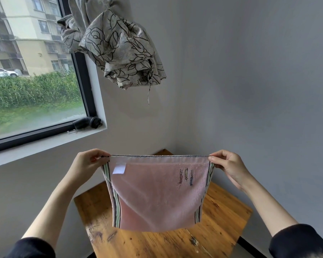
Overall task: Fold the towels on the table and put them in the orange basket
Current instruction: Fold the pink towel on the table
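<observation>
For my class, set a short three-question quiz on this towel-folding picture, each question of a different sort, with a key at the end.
1. True or false: the pink towel lies flat on the wooden table.
2. Multiple choice: how is the towel held? A) by one hand in the middle; B) the left hand and right hand each pinch a top corner; C) draped over a forearm.
3. Short answer: what hangs knotted up beside the window?

Key
1. False: it hangs in the air above the table.
2. B.
3. A patterned curtain.
</observation>
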